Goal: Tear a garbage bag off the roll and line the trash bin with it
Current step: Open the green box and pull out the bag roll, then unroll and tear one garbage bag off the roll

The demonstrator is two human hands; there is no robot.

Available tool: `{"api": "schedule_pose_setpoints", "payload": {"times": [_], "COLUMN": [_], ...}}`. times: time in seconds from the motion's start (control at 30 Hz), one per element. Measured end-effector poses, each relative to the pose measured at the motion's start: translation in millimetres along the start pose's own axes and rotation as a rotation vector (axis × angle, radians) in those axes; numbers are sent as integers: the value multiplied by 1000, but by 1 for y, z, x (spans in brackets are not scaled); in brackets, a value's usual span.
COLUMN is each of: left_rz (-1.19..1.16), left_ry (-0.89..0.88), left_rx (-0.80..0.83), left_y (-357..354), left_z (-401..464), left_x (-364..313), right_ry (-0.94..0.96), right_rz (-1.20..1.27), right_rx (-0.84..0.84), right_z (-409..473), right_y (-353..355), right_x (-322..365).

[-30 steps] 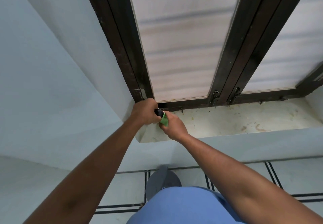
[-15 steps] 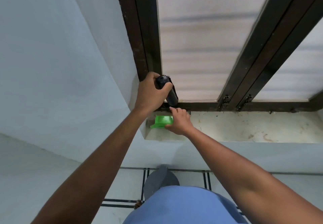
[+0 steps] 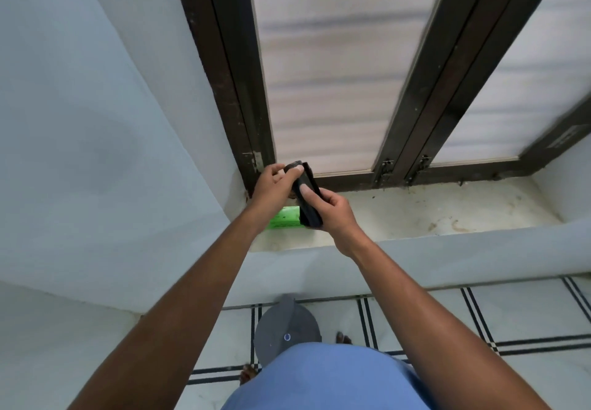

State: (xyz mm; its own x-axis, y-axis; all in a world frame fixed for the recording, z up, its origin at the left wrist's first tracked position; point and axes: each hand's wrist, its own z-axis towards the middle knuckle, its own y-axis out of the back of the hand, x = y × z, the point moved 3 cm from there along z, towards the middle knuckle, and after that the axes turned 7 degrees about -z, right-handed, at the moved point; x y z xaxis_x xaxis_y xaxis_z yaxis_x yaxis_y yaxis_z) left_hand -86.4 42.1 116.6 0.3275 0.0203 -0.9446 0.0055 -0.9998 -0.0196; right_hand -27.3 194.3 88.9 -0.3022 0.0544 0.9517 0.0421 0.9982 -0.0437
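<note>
A black roll of garbage bags (image 3: 307,198) is held between both hands above the left end of a window sill. My left hand (image 3: 274,186) grips its upper end, fingers curled round the top. My right hand (image 3: 332,210) holds the lower part, thumb pressed on the roll's face. A loose black edge stands off the roll at its upper right. The grey round trash bin (image 3: 284,329) stands on the floor below, close to my feet, partly hidden by my blue shirt.
A green wrapper (image 3: 285,218) lies on the stained sill (image 3: 447,211) under my hands. Dark-framed frosted windows (image 3: 326,74) rise behind. A pale wall (image 3: 80,122) closes the left side. The floor has white tiles with black stripes (image 3: 479,323).
My right hand let go of the green wrapper, left on the sill, and rose to take the lower part of the roll. The roll came down slightly in my left hand.
</note>
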Motion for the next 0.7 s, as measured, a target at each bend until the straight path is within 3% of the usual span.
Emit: {"api": "schedule_pose_setpoints", "payload": {"times": [0.13,0.23,0.37,0.47,0.7], "left_rz": [-42,-141,-75,2,-159], "left_ry": [124,128,114,124,209], "left_rx": [67,147,165,145,-1], "left_y": [-6,-10,-12,-9,17], "left_z": [-3,-5,-9,-12,-10], "left_x": [14,17,17,21,31], "right_ry": [63,62,60,38,-39], "right_rz": [11,36,51,21,2], "right_rx": [-121,-150,-177,-187,-194], "right_z": [-6,-9,-8,-7,2], "right_y": [0,1,-1,-9,-26], "right_x": [5,6,3,3,-1]}}
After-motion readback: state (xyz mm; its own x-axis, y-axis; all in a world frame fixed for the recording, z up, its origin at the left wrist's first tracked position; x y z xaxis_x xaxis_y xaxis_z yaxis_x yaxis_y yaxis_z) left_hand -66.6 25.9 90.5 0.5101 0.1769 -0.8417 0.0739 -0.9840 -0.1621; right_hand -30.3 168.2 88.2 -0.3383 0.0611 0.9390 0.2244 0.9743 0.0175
